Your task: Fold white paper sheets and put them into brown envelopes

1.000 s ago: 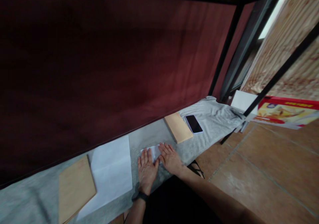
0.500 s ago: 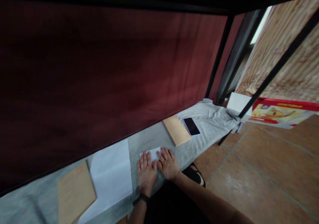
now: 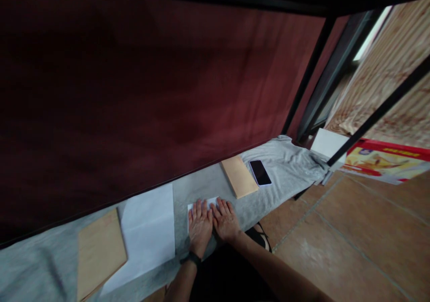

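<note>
A small folded white paper [image 3: 211,200] lies on the grey cloth under both my hands, which cover most of it. My left hand [image 3: 200,225] rests flat on its left part, fingers stretched out. Beside it, my right hand [image 3: 225,220] presses flat on the right part, with its fingers a little spread. The two thumbs nearly meet. Just beyond my right hand is a stack of brown envelopes [image 3: 239,176], and a phone [image 3: 260,172] with a dark screen lies right of that.
To the left, large white sheets [image 3: 148,235] lie partly under more brown envelopes [image 3: 101,252]. The grey cloth [image 3: 285,163] covers a narrow bench against a dark red panel [image 3: 168,105]. Black posts [image 3: 309,75] and a red and yellow box [image 3: 386,161] stand at right.
My left hand has slid to the right across the folded paper, closer to my right hand. My right hand has hardly moved. The view has shifted slightly.
</note>
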A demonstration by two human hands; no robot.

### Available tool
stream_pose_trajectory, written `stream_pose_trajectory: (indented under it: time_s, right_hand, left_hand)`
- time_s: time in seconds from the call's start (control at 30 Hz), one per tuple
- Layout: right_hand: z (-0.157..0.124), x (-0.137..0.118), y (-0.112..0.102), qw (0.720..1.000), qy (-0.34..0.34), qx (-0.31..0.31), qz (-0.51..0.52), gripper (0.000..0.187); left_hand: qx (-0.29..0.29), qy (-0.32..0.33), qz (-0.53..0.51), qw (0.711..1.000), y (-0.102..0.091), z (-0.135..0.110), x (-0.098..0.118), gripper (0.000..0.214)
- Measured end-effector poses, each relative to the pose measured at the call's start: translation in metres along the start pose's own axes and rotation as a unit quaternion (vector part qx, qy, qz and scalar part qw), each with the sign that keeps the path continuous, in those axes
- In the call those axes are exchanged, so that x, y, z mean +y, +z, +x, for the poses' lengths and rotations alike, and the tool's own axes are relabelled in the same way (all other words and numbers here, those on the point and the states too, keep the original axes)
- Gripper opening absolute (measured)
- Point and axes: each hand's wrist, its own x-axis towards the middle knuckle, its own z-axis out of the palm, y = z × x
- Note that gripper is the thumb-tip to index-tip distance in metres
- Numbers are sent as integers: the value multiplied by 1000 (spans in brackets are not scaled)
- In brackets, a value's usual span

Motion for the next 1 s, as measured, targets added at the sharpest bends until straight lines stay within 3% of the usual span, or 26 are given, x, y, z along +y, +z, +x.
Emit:
stream_pose_trajectory:
  time_s: [0.2, 0.37, 0.63, 1.0]
  right_hand:
    - [21, 9, -12, 999, 1, -26, 35, 45]
    - [51, 19, -21, 996, 55, -49, 46, 41]
    - [86, 27, -16, 991, 91, -74, 63, 25]
    - [89, 27, -13, 977, 145, -100, 123, 26]
  left_hand:
    - [32, -2, -5, 999, 2, -4, -3, 53]
    - [65, -35, -21, 997, 5, -5, 0, 57]
    - [79, -40, -15, 996, 9, -5, 0, 59]
    - [81, -35, -22, 996, 6, -5, 1, 61]
